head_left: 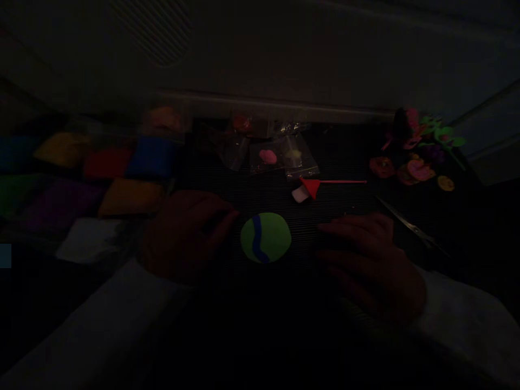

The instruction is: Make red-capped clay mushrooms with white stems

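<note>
Both hands, the left (184, 235) and the right (371, 265), are unclenched and hold nothing, either side of the green disc (277, 235) with its blue strip (257, 238). It lies on a dark, finely ribbed surface (333, 203), in a very dim room. Behind rises a plain, grey wall (260, 54) with a slatted oval patch (156, 30).

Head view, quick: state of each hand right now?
Left hand: fingers curled beside the flat green disc with a wavy blue stripe; too dark to tell open or closed.
Right hand: open, fingers extended, nothing visible in its grip.
</note>
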